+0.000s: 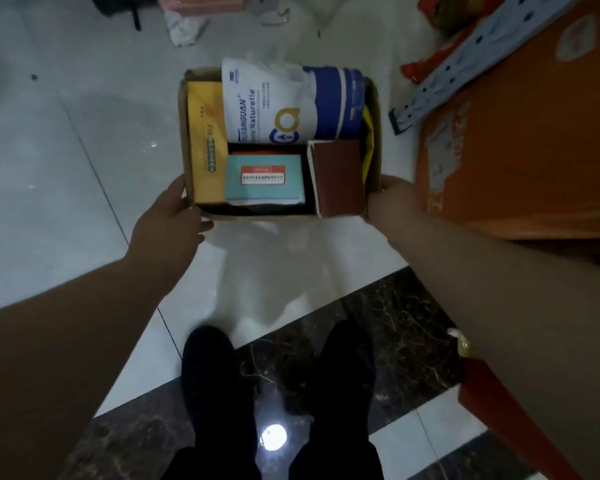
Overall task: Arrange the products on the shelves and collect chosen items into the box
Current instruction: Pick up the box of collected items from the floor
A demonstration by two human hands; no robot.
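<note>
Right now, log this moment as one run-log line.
left hand: grips brown cardboard box, left side | right hand: against right side, fingers hidden | inside: white-and-blue pouch, yellow carton, teal box, brown carton

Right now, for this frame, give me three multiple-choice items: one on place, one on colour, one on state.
1. In the cardboard box, the yellow box lies: A left; B right; C middle.
2. The teal box has a label coloured: A green; B red; C black.
3. The cardboard box is: A sealed; B empty; C open and packed.
Answers: A, it hugs the left wall; B, a red frame surrounds a white strip; C, goods show inside while the left hand and right hand hold its sides.
</note>
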